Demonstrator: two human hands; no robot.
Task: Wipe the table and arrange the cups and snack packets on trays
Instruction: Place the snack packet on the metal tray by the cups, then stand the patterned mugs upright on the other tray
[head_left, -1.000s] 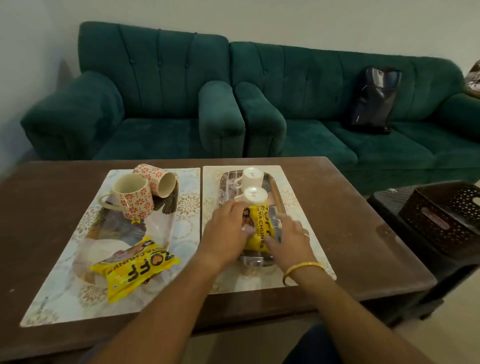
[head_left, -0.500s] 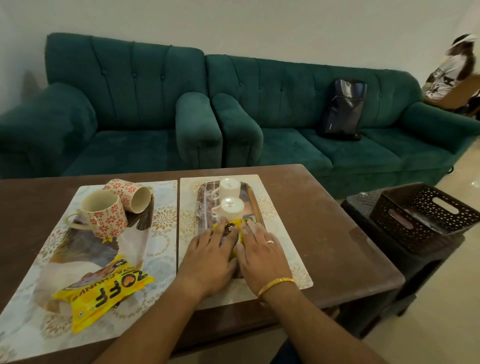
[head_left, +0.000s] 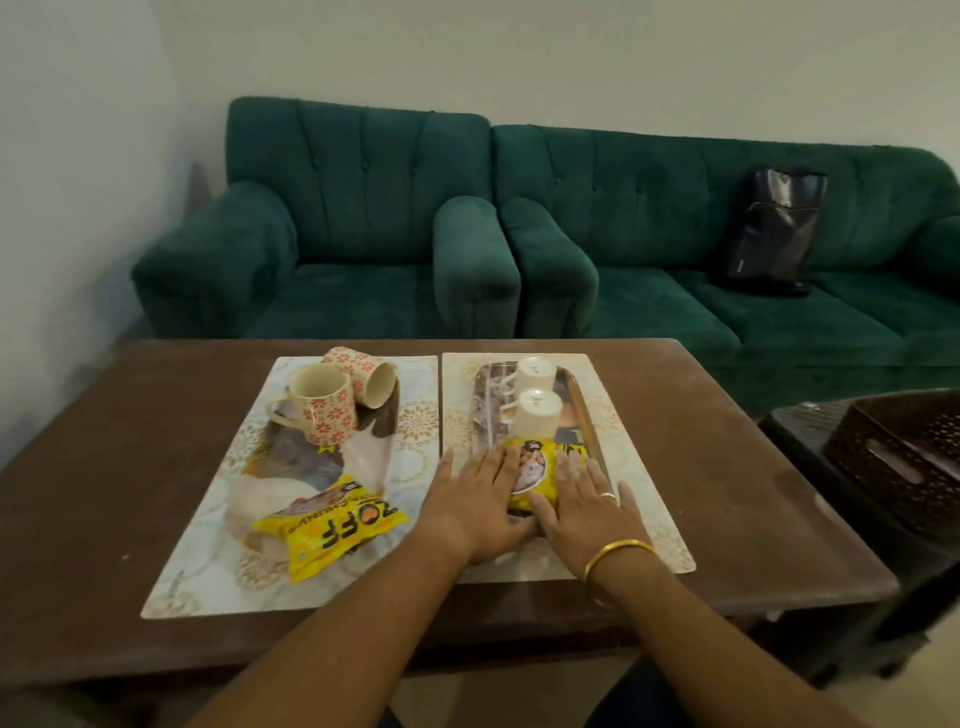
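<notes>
Two trays lie side by side on placemats on the brown table (head_left: 727, 493). On the right tray (head_left: 579, 400) stand two white cups upside down (head_left: 535, 415), with a yellow snack packet (head_left: 540, 470) in front of them. My left hand (head_left: 480, 499) and my right hand (head_left: 584, 506) lie flat with straight fingers on either side of that packet, pressing on it. The left tray (head_left: 374, 457) carries an upright flowered cup (head_left: 322, 405), a second flowered cup (head_left: 363, 374) lying on its side, and another yellow packet (head_left: 332, 527).
A green sofa (head_left: 649, 234) with a black bag (head_left: 774, 228) stands behind the table. A dark perforated basket (head_left: 904, 457) sits on a stool at the right. Bare tabletop lies left and right of the placemats.
My hands went from gripping the packet's sides to lying flat on it, then slid slightly apart. The camera view shifted left and right.
</notes>
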